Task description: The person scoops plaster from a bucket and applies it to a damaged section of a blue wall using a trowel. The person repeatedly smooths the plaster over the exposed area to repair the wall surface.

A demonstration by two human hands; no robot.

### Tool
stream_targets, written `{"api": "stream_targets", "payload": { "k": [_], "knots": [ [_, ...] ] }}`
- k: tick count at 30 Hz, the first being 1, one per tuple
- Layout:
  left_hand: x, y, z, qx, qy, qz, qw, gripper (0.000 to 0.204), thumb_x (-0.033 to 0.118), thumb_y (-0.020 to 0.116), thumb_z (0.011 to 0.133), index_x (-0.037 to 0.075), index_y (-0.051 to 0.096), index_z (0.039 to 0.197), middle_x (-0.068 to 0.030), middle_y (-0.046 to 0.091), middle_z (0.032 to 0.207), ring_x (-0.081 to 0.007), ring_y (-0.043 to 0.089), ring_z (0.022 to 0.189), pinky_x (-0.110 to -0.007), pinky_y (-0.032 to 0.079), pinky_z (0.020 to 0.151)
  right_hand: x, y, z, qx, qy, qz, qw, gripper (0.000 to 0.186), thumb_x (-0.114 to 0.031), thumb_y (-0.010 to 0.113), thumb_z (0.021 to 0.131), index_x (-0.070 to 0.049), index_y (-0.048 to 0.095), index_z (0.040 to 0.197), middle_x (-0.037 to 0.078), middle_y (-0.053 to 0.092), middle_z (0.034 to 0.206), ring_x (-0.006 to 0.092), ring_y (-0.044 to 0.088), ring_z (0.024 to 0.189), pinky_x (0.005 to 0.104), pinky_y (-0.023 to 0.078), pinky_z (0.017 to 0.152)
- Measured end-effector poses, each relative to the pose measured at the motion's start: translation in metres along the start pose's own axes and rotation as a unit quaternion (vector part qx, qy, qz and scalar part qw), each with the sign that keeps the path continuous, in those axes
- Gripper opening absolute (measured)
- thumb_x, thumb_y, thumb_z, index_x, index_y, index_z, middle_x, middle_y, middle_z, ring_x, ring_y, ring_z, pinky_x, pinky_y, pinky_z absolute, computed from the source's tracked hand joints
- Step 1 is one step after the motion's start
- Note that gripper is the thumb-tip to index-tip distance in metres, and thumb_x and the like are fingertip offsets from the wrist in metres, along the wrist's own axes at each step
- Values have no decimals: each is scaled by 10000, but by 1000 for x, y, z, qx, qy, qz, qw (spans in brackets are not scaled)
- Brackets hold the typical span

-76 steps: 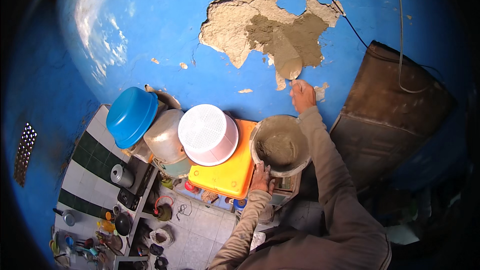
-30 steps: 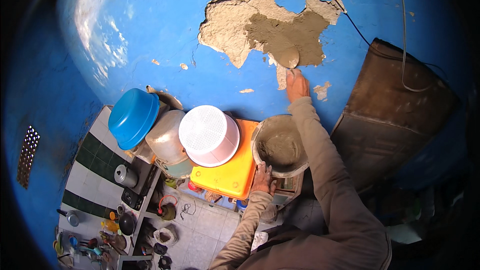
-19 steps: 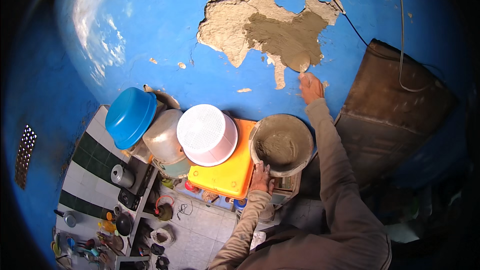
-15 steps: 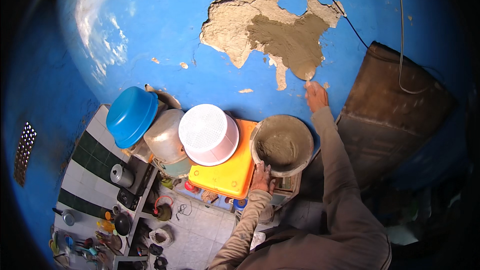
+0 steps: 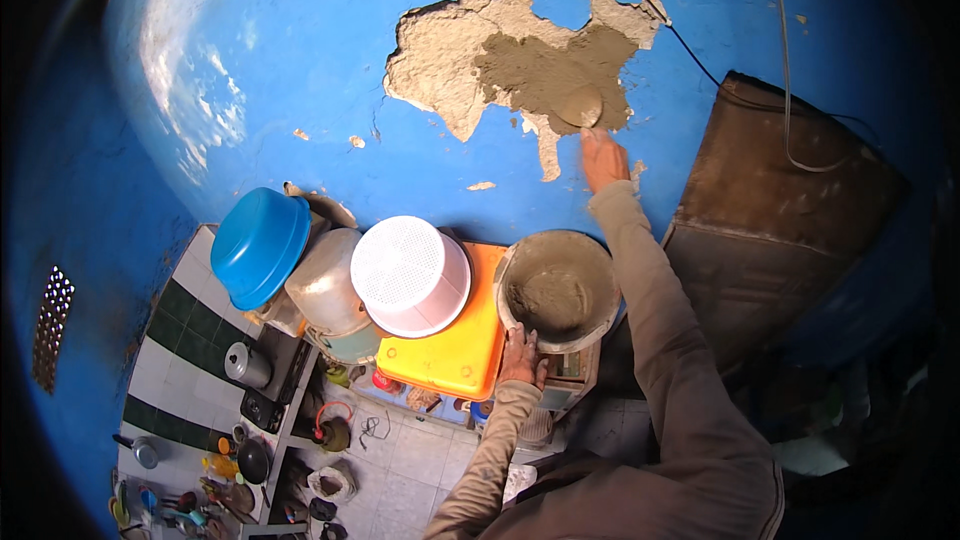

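Observation:
My right hand (image 5: 604, 159) grips a rounded trowel (image 5: 583, 106) against dark wet mortar (image 5: 540, 70) on the wall. The mortar covers the middle and right of a broken, pale patch (image 5: 430, 60) of missing plaster. My left hand (image 5: 521, 360) is closed on the near left rim of a round basin (image 5: 558, 285) with grey mortar inside. The basin stands beside a yellow plastic box (image 5: 430, 365), on which a pale perforated tub (image 5: 408, 270) rests upside down.
A blue tub (image 5: 256, 240) and a translucent container (image 5: 322, 280) are stacked at left, above a tiled counter with pots (image 5: 246, 365) and utensils. A large brown panel (image 5: 760, 190) leans at right, with loose cables (image 5: 787, 60) hanging over it. A tiled floor (image 5: 400, 460) shows below.
Since half a second ago, my right hand and the trowel have moved up and slightly left on the mortar. My left hand stays at the basin. The view has shifted slightly.

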State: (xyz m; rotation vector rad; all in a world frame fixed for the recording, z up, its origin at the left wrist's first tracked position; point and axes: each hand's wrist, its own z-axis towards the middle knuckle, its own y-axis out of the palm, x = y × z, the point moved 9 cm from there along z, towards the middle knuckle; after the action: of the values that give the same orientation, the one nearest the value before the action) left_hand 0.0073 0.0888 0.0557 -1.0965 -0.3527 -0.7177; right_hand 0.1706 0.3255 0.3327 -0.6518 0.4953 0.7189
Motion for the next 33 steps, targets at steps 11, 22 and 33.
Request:
{"api": "stream_targets", "payload": {
  "k": [11,22,33],
  "knots": [
    [4,1,0,-14,-7,13,1000,654,149,617,774,6,389,1371,-281,214,1476,-461,218,1358,-473,231,1115,83,-21,-22,-62,84,116,988,387,-382,469,939,-29,623,893,60,551,634,158,516,551,343,426,508],
    [-1,2,-4,-2,-1,21,1000,678,156,615,777,19,363,1391,-274,200,1484,-460,217,1360,-470,230,1116,16,-13,-13,-107,40,-87,990,371,-363,414,947,-42,573,1042,263,618,982,461,560,942,516,437,810],
    [1,3,-5,6,0,2,1000,700,149,632,774,42,346,1403,-261,192,1492,-441,213,1369,-458,223,1124,66,-55,-53,-97,11,-79,992,407,-391,386,959,-27,570,966,250,632,858,474,578,840,519,442,728]
  ]
}}
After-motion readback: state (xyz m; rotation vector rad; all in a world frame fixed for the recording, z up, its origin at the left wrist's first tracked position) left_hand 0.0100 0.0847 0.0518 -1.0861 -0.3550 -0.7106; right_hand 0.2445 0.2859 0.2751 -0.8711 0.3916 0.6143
